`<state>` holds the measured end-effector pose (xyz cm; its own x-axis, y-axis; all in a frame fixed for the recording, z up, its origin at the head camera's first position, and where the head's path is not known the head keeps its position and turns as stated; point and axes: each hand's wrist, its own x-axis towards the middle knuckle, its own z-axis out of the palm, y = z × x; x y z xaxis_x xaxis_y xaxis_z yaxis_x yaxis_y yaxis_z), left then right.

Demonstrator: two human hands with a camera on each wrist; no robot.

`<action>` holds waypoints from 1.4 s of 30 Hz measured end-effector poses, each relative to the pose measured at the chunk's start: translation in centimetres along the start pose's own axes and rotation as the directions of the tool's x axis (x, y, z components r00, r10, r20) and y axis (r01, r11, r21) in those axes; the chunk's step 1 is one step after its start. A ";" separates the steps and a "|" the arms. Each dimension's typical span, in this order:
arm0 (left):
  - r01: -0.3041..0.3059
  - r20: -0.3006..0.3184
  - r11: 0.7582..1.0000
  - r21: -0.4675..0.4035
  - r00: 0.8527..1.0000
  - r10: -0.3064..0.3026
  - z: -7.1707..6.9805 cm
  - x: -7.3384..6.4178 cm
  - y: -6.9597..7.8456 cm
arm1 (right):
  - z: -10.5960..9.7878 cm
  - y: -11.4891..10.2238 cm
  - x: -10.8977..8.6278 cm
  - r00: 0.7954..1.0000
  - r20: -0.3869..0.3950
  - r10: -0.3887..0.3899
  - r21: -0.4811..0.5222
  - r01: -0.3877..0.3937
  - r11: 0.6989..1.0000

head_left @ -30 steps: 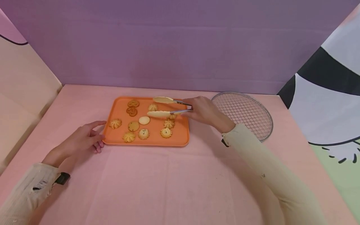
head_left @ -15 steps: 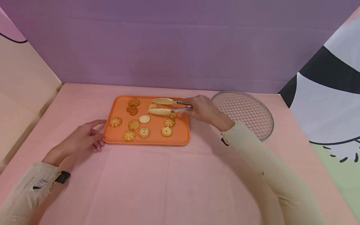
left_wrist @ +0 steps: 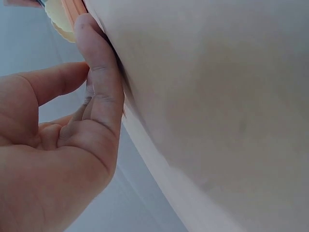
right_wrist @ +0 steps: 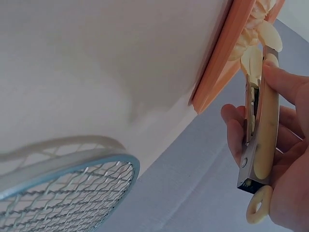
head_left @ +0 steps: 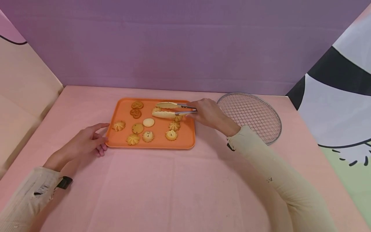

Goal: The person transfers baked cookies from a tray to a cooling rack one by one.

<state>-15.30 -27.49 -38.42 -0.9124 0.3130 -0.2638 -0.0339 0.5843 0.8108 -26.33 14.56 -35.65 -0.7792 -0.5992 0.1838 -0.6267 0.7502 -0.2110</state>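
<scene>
My right hand point(head_left: 206, 112) holds cream-tipped tongs point(head_left: 166, 114) by their handle, which also shows in the right wrist view as metal tongs point(right_wrist: 260, 130) with a cream grip and ring. Their tips stand apart over the back of an orange tray point(head_left: 156, 145). A ridged cookie point(head_left: 156, 110) lies between the tips, partly hidden; whether they touch it I cannot tell. My left hand point(head_left: 84, 143) rests at the tray's left edge, its index finger extended and touching the rim. Several other cookies lie about, such as a pretzel-shaped cookie point(head_left: 137, 105) and a plain round cookie point(head_left: 148, 122).
Right of the tray lies a round wire mesh rack point(head_left: 249, 116), partly behind my right forearm. A pink cloth point(head_left: 171, 190) covers the table. A purple backdrop point(head_left: 174, 48) rises behind, with patterned panels on both sides.
The two tong tips have drawn slightly closer together around the ridged cookie. My left hand stays at the tray's left edge; the other cookies have not moved.
</scene>
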 end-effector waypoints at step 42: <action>0.018 -0.001 1.000 -0.009 1.000 -0.018 0.2 0.1 -0.2 | -3.1 2.0 -5.2 0.983 -0.181 0.009 -0.002 -0.009 1.000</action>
<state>-15.35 -27.45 -38.70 -0.9121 0.3017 -0.2775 -0.0537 0.5832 0.8106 -23.48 20.05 -34.11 -0.7698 -0.5321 0.3525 -0.6194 0.7562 -0.2112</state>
